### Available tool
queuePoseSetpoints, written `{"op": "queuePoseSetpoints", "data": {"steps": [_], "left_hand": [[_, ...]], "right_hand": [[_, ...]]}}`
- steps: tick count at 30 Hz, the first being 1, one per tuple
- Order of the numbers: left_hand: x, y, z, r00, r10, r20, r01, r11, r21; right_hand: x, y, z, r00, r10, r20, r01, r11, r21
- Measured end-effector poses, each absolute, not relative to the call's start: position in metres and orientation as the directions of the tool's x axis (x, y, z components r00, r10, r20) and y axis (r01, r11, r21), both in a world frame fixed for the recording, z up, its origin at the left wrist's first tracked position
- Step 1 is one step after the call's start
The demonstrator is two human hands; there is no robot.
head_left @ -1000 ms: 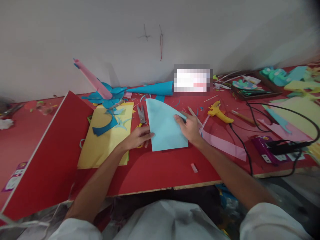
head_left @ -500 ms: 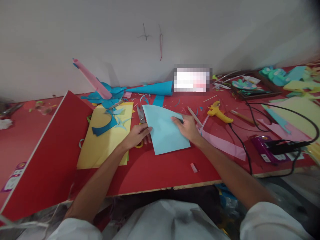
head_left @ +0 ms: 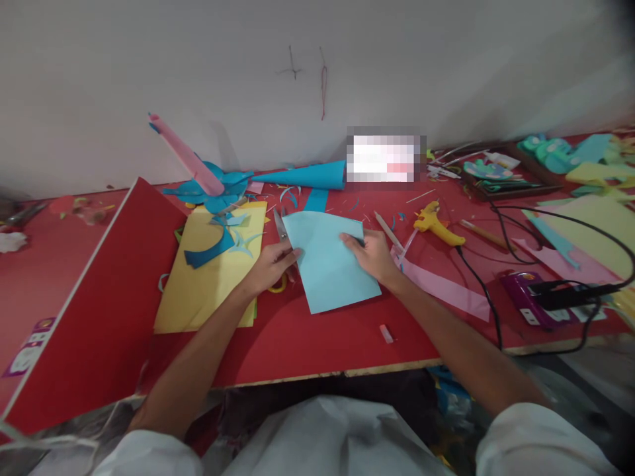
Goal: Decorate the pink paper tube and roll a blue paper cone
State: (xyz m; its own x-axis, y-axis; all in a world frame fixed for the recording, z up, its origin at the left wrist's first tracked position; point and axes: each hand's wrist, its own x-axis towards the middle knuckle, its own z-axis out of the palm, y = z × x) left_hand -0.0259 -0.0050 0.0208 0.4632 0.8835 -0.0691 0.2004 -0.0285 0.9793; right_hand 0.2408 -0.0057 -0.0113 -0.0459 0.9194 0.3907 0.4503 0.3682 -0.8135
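Note:
A light blue sheet of paper point(head_left: 330, 271), its top edge slightly curved, is held above the red table between both hands. My left hand point(head_left: 272, 266) pinches its left edge, thumb on the front and the other fingers behind. On the opposite side my right hand point(head_left: 374, 254) grips the sheet near its upper right corner, partly behind it. Scissors point(head_left: 280, 228) with yellow handles lie just behind my left hand, partly hidden by it and the paper. A pencil point(head_left: 387, 230) rests beyond my right hand.
Yellow paper sheets point(head_left: 208, 297) with blue scraps lie at left, beside an upright red panel point(head_left: 94, 311). A blue paper cone point(head_left: 312, 175) lies at the back. To the right are a yellow glue gun point(head_left: 439, 225), its cable, and a purple power strip point(head_left: 528, 301).
The light blue sheet has tilted and shifted slightly down, its lower edge nearer me. Both hands keep their hold. The whole view has moved a little.

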Motion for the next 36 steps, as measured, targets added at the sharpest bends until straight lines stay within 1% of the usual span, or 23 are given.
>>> {"op": "queuePoseSetpoints", "data": {"steps": [3, 7, 15, 20, 27, 30, 33, 36], "left_hand": [[-0.029, -0.001, 0.018, 0.37, 0.929, -0.024, 0.213, -0.059, 0.975], [-0.034, 0.004, 0.013, 0.235, 0.97, 0.07, 0.235, -0.126, 0.964], [-0.036, 0.009, 0.008, 0.146, 0.981, 0.131, 0.197, -0.159, 0.967], [-0.036, 0.01, 0.007, 0.106, 0.985, 0.134, 0.189, -0.152, 0.97], [-0.036, 0.007, 0.006, 0.095, 0.988, 0.122, 0.192, -0.138, 0.972], [-0.033, 0.006, 0.008, 0.08, 0.994, 0.074, 0.133, -0.084, 0.988], [-0.029, 0.004, 0.011, 0.166, 0.986, -0.01, 0.119, -0.01, 0.993], [-0.028, 0.001, 0.016, 0.331, 0.937, -0.111, 0.228, 0.035, 0.973]], "right_hand": [[0.24, -0.006, -0.011, -0.1, 0.919, 0.38, 0.46, 0.382, -0.801], [0.239, -0.007, -0.009, -0.168, 0.92, 0.355, 0.496, 0.39, -0.776], [0.242, -0.003, -0.007, -0.245, 0.922, 0.3, 0.482, 0.385, -0.787], [0.243, -0.001, -0.006, -0.274, 0.919, 0.285, 0.481, 0.388, -0.786], [0.245, 0.0, -0.006, -0.285, 0.918, 0.277, 0.475, 0.386, -0.79], [0.246, -0.001, -0.008, -0.249, 0.925, 0.287, 0.468, 0.374, -0.801], [0.246, -0.002, -0.01, -0.2, 0.936, 0.289, 0.452, 0.349, -0.821], [0.245, -0.002, -0.01, -0.162, 0.942, 0.294, 0.43, 0.336, -0.838]]}}
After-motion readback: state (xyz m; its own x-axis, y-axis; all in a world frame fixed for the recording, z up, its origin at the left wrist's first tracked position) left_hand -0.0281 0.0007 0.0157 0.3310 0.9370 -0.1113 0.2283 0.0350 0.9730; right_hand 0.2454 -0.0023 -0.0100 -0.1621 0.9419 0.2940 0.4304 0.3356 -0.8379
